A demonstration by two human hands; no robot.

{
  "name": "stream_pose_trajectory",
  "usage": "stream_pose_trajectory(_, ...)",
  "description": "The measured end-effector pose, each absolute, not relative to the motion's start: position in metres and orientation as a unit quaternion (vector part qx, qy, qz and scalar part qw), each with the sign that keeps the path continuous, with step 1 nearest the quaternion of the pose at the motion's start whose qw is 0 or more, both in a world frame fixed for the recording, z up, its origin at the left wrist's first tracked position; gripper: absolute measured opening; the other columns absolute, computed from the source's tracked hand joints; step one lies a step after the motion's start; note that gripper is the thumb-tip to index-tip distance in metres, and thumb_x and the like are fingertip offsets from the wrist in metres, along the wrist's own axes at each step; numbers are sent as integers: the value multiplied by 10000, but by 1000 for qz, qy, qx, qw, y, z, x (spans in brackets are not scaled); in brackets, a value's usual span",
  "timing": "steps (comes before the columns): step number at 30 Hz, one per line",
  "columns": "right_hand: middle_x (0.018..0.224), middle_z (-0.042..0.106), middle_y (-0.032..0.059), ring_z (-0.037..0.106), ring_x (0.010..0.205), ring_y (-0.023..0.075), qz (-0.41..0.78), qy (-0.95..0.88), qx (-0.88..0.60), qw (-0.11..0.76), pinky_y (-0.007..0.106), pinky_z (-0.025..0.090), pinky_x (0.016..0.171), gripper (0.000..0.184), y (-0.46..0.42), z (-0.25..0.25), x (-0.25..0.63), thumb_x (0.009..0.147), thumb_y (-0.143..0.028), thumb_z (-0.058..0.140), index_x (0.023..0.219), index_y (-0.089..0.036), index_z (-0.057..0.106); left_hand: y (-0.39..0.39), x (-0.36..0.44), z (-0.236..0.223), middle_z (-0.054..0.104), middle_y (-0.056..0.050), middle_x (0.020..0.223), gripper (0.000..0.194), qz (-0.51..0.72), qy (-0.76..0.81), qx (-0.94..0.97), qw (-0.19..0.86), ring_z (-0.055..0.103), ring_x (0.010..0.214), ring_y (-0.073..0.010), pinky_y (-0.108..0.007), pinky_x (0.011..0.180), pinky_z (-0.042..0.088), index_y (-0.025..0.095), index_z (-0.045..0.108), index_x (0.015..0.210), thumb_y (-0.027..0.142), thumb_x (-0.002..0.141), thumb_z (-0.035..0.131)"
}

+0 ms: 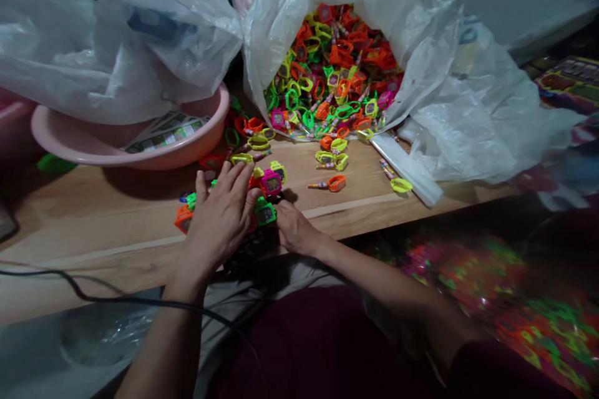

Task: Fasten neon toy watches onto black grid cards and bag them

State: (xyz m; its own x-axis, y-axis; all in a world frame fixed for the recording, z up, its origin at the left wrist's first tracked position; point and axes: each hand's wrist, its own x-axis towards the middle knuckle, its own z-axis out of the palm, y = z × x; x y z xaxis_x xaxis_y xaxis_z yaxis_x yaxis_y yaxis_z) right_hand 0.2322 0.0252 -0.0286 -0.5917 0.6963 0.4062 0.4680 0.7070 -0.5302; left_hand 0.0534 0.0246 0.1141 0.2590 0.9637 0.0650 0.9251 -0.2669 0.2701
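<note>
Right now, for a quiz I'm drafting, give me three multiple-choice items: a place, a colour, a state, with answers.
1. Where is the heap of plastic toy watches? A) in a white plastic bag B) in a box C) in a bucket
2. What colour is the basin? A) blue B) green C) pink
3. What is the left hand doing? A) gripping the basin B) spread over watches on the wooden table top C) inside the bag

1 A, seen in its open mouth. 2 C, its rim looks pink. 3 B, fingers lie over watches.
</note>
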Motion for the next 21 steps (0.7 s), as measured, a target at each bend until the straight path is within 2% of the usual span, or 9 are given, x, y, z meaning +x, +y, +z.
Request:
stream_pose_trajectory(2, 1134, 700, 173, 595, 1038, 279, 193, -885, -328, 269, 422, 552, 1000, 320, 24, -18, 232, 814, -8, 488, 1046, -135, 668, 25, 57, 113, 388, -122, 1750, 687, 113, 586, 798, 80, 234, 1673, -351, -676, 1355, 102, 187, 367, 1673, 520, 1095, 198)
stream_pose_trajectory(4, 1170, 716, 155, 619, 1076, 266, 216, -883, -335, 249, 397, 545, 1019, 281, 26, -1, 239, 846, -19, 526, 1045, -144, 680, 26, 59, 110, 365, -107, 1763, 683, 103, 568, 814, 66, 223, 1673, -371, -674, 1342, 176, 213, 380, 1672, 536, 1091, 223)
stream_pose_trajectory(6, 1182, 733, 124, 652, 1085, 240, 244, -853, -388, 251, 363, 545, 993, 294, 32, 18, 253, 943, -71, 549, 1202, -144, 666, 28, 59, 106, 378, -104, 1756, 679, 96, 561, 821, 47, 239, 1664, -395, -671, 1326, 227, 215, 401, 1666, 528, 1090, 223)
stream_pose_trajectory(9, 1192, 759, 117, 697, 1062, 243, 233, -762, -561, 226, 364, 542, 934, 363, 39, 37, 283, 1075, -240, 552, 1429, -169, 586, 31, 56, 102, 406, -118, 1740, 687, 104, 575, 811, 34, 280, 1648, -406, -650, 1323, 259, 179, 422, 1656, 501, 1089, 207)
stream_pose_trajectory(11, 1214, 757, 132, 700, 1085, 268, 198, -712, -648, 184, 374, 535, 915, 319, 38, 40, 305, 1092, -327, 563, 1367, -188, 646, 32, 53, 101, 416, -123, 1734, 700, 112, 587, 801, 45, 296, 1641, -405, -641, 1326, 266, 159, 429, 1651, 507, 1086, 206)
stream_pose_trajectory(14, 1185, 735, 123, 685, 1070, 266, 164, -686, -690, 163, 358, 525, 896, 219, 28, 31, 330, 1078, -367, 590, 1134, -213, 734, 32, 53, 102, 425, -113, 1730, 721, 122, 596, 791, 64, 302, 1642, -385, -614, 1335, 275, 150, 418, 1654, 533, 1084, 200)
stream_pose_trajectory(17, 1086, 715, 92, 669, 992, 231, 176, -678, -669, 247, 341, 518, 891, 163, 15, 17, 340, 1059, -289, 568, 1064, -218, 715, 31, 54, 104, 433, -116, 1726, 730, 135, 594, 790, 67, 311, 1641, -366, -568, 1344, 283, 131, 411, 1655, 537, 1085, 199)
stream_pose_trajectory(19, 1026, 702, 56, 661, 900, 196, 238, -655, -632, 340, 317, 525, 836, 145, 12, 12, 335, 1013, -260, 605, 1131, -207, 671, 30, 56, 104, 444, -127, 1718, 733, 140, 591, 791, 66, 318, 1638, -362, -545, 1351, 280, 110, 419, 1647, 530, 1085, 206)
stream_pose_trajectory(21, 966, 677, 7, 629, 767, 157, 324, -619, -591, 403, 279, 518, 724, 316, 14, 13, 322, 938, -281, 703, 1234, -201, 624, 30, 56, 105, 449, -128, 1715, 727, 142, 592, 790, 66, 318, 1638, -356, -531, 1356, 275, 105, 424, 1644, 520, 1087, 208)
